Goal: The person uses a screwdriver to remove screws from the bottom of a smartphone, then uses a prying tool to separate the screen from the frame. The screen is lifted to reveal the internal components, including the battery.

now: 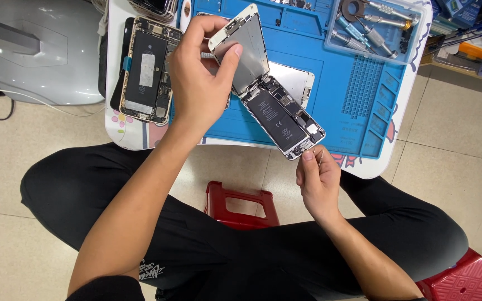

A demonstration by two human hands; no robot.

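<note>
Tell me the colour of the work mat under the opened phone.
Blue, seen in the head view: the ridged silicone work mat.

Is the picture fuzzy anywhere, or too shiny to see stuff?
Head view: even, bright light, soft shadows. The opened phone is sharp between the left hand and right hand. Its lifted screen panel shows mild pale glare. The tool tray at the top edge looks slightly stretched.

- You get bright, even light from overhead, with only soft shadows.
- You can see mild glare on the raised silver metal screen plate (245, 53).
- Your view stays sharp centrally; the pale tiled floor (464, 128) bends slightly toward the edges.
</note>
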